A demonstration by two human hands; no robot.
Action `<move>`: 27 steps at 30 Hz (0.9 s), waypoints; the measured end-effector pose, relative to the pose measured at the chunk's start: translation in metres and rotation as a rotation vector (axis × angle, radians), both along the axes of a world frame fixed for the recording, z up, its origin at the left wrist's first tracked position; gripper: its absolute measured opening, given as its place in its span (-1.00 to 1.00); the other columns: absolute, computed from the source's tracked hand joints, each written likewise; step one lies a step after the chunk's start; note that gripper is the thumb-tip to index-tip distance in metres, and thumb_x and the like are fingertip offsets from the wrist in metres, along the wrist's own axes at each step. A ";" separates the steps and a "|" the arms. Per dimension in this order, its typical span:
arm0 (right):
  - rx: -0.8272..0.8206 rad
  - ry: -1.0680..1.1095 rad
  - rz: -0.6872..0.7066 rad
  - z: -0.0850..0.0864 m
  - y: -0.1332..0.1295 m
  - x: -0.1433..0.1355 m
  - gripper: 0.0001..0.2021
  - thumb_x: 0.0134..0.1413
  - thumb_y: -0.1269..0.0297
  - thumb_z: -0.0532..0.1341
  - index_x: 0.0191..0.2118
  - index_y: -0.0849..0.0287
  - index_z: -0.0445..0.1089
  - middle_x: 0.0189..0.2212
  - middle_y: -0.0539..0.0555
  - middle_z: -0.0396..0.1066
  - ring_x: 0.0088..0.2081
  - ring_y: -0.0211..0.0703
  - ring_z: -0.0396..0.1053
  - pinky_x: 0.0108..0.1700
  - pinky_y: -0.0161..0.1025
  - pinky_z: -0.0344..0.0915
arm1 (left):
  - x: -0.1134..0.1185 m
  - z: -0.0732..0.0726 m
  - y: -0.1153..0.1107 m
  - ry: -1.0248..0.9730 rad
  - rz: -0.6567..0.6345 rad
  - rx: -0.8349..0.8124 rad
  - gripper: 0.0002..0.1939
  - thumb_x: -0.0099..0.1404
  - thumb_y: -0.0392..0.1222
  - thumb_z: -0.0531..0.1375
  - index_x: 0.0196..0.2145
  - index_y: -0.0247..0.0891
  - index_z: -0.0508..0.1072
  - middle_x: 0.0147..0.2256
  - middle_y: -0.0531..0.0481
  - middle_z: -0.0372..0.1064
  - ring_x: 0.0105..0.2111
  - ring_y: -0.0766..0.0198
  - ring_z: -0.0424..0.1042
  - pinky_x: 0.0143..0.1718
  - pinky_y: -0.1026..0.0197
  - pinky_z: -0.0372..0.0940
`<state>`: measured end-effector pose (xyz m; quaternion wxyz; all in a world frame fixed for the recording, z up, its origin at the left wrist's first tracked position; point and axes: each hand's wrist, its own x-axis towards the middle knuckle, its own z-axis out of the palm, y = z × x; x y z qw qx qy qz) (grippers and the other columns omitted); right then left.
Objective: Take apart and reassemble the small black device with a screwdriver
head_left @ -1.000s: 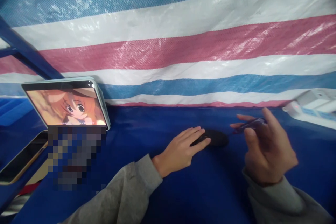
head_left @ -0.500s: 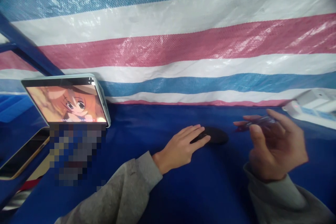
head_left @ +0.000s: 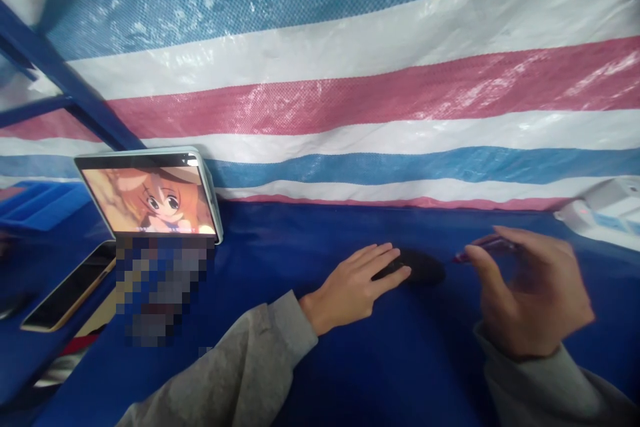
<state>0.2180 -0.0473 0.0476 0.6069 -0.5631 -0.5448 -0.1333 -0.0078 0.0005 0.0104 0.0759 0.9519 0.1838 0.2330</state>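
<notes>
My left hand (head_left: 353,287) rests palm down on the blue table, its thumb and fingers on the left end of a black oval object shaped like a computer mouse (head_left: 425,268). Just to the right of it, my right hand (head_left: 535,293) is raised and slightly blurred. Thumb and fingers there pinch a slim purplish-red object (head_left: 463,256), whose tip points left toward the black one, with a gap visible between them. Its exact kind cannot be made out, and part of it is hidden behind the fingers.
A tablet (head_left: 155,200) playing a cartoon leans at the left, with a phone (head_left: 70,287) beside it. Behind them lies a blue tray (head_left: 47,203). At the far right stands a white device (head_left: 607,213). A striped plastic sheet (head_left: 350,107) hangs behind the blue table (head_left: 300,233).
The view has shifted, so the scene sits farther right and a little lower. My right hand's fingers have drawn together around the slim object, which shows more clearly. My left hand keeps its place.
</notes>
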 end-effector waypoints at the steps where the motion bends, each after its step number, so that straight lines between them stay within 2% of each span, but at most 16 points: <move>1: 0.020 -0.027 -0.009 0.002 0.000 0.000 -0.55 -0.10 0.38 0.45 0.00 0.07 0.52 -0.28 0.11 0.54 -0.25 -0.01 0.50 -0.11 0.02 0.44 | 0.000 0.000 0.000 0.004 0.001 -0.002 -0.38 0.30 -0.59 -0.04 0.27 -0.28 0.23 0.31 -0.22 0.12 0.38 0.11 -0.03 0.34 -0.06 0.10; 4: 0.017 0.019 0.143 0.007 -0.002 -0.003 -0.56 0.09 0.41 0.31 0.11 0.03 0.45 -0.24 0.10 0.55 -0.29 -0.04 0.53 -0.21 -0.02 0.47 | 0.000 -0.001 0.000 0.012 0.004 -0.009 -0.37 0.29 -0.59 -0.02 0.27 -0.28 0.22 0.31 -0.22 0.11 0.38 0.11 -0.04 0.34 -0.07 0.10; 6: -0.019 -0.023 0.186 0.010 -0.002 -0.005 -0.55 0.16 0.40 0.25 0.18 0.03 0.39 -0.19 0.11 0.55 -0.24 -0.02 0.54 -0.18 -0.02 0.48 | 0.000 0.000 0.001 0.009 0.002 -0.007 -0.38 0.30 -0.57 -0.01 0.27 -0.28 0.23 0.31 -0.21 0.12 0.38 0.10 -0.02 0.34 -0.08 0.11; 9: -0.035 -0.157 0.075 0.012 -0.002 -0.005 -0.53 0.11 0.35 0.32 0.16 0.03 0.40 -0.22 0.09 0.55 -0.19 -0.02 0.51 -0.10 -0.03 0.46 | 0.000 0.001 0.001 0.003 0.004 -0.005 -0.38 0.29 -0.57 -0.01 0.27 -0.27 0.23 0.30 -0.21 0.13 0.37 0.10 0.00 0.32 -0.10 0.13; 11: -0.026 -0.157 0.010 0.013 -0.003 -0.005 -0.53 0.08 0.36 0.35 0.14 -0.01 0.42 -0.26 0.07 0.54 -0.21 -0.04 0.49 -0.13 -0.04 0.46 | 0.000 0.001 0.000 -0.003 0.009 -0.007 -0.37 0.27 -0.58 0.00 0.26 -0.28 0.24 0.30 -0.22 0.14 0.37 0.09 0.01 0.33 -0.09 0.11; 13: -0.029 -0.069 0.081 0.012 -0.003 -0.004 -0.50 0.15 0.39 0.28 0.21 -0.01 0.33 -0.20 0.10 0.53 -0.22 -0.04 0.50 -0.16 -0.03 0.46 | 0.000 0.000 0.000 -0.004 0.009 -0.005 -0.37 0.26 -0.57 0.02 0.26 -0.29 0.26 0.30 -0.22 0.14 0.36 0.08 0.01 0.34 -0.06 0.10; 16: -0.034 -0.137 0.164 0.011 -0.004 -0.003 -0.52 0.18 0.42 0.24 0.22 0.04 0.34 -0.10 0.14 0.53 -0.15 0.00 0.51 -0.10 0.00 0.45 | 0.000 -0.002 0.000 0.006 0.014 0.002 -0.36 0.25 -0.56 0.03 0.27 -0.28 0.25 0.31 -0.21 0.11 0.37 0.07 0.01 0.34 -0.08 0.10; 18: -0.028 -0.172 0.071 0.009 -0.004 -0.004 -0.53 0.12 0.41 0.30 0.16 0.01 0.40 -0.15 0.11 0.53 -0.14 0.00 0.50 -0.07 -0.01 0.43 | -0.001 -0.003 0.000 0.002 0.017 -0.001 -0.36 0.25 -0.55 0.03 0.27 -0.28 0.25 0.31 -0.21 0.12 0.36 0.07 0.01 0.33 -0.08 0.12; 20: -0.006 -0.153 0.016 0.008 -0.003 -0.004 -0.52 0.07 0.41 0.35 0.14 0.00 0.42 -0.21 0.08 0.54 -0.21 -0.05 0.50 -0.12 -0.08 0.43 | -0.001 -0.003 0.000 -0.014 0.024 -0.003 -0.36 0.25 -0.55 0.04 0.27 -0.27 0.25 0.31 -0.21 0.12 0.36 0.07 0.03 0.33 -0.08 0.12; 22: -0.005 -0.107 0.044 0.007 -0.003 -0.005 -0.46 0.11 0.42 0.31 0.22 0.02 0.34 -0.18 0.07 0.55 -0.24 -0.08 0.51 -0.14 -0.10 0.44 | -0.001 -0.003 0.001 -0.025 0.018 0.000 -0.36 0.25 -0.54 0.03 0.26 -0.28 0.25 0.31 -0.22 0.12 0.36 0.07 0.03 0.32 -0.09 0.13; 24: -0.030 -0.135 0.084 0.006 -0.002 -0.005 -0.46 0.17 0.42 0.26 0.26 0.04 0.27 -0.12 0.10 0.54 -0.19 -0.08 0.52 -0.09 -0.09 0.44 | -0.001 -0.002 0.001 -0.035 0.015 0.005 -0.37 0.26 -0.54 0.03 0.26 -0.28 0.26 0.30 -0.23 0.13 0.36 0.07 0.04 0.32 -0.09 0.13; 27: -0.028 -0.170 0.080 0.005 -0.001 -0.004 -0.49 0.13 0.37 0.30 0.22 0.04 0.33 -0.12 0.12 0.53 -0.11 -0.01 0.48 -0.03 -0.02 0.42 | -0.001 -0.002 0.001 -0.037 0.011 0.013 -0.38 0.28 -0.54 0.03 0.26 -0.27 0.26 0.30 -0.23 0.14 0.36 0.07 0.04 0.32 -0.09 0.14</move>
